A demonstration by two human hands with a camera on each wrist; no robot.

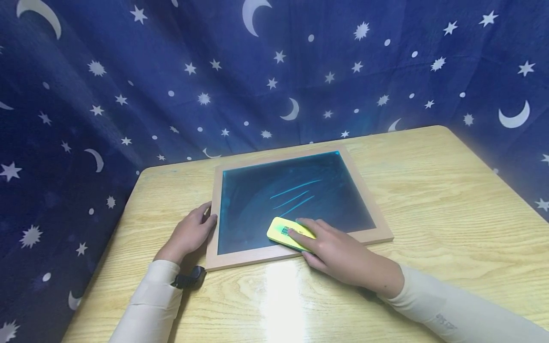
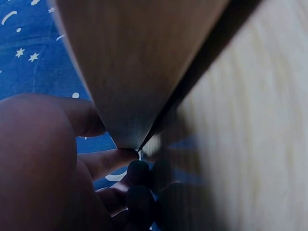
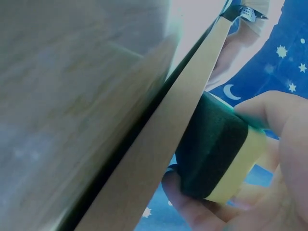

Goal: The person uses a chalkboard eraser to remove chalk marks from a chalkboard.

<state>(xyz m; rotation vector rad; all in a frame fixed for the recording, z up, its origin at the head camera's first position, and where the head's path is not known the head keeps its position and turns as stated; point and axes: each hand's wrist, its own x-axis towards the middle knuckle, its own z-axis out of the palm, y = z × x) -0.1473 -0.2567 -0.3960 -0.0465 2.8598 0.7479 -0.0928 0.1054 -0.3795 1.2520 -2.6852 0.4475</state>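
Note:
A chalkboard (image 1: 253, 209) in a light wooden frame (image 1: 369, 200) lies flat on the table, with several thin blue strokes (image 1: 296, 193) across its middle. My right hand (image 1: 339, 252) grips a yellow eraser (image 1: 280, 228), thumb on one side and fingers on the other. The eraser's dark felt (image 3: 211, 144) faces down over the board's lower part, overlapping the near frame edge. At the board's left side, my left hand (image 1: 190, 233) rests with thumb and fingers against the frame's outer edge. The left wrist view shows the index finger (image 2: 110, 161) across the frame's side.
The pale wood-grain table (image 1: 446, 205) extends around the board and shows a bright glare in front. A dark blue curtain (image 1: 240, 57) with moons and stars hangs behind and to the left. A black device (image 1: 190, 278) is strapped at the left wrist.

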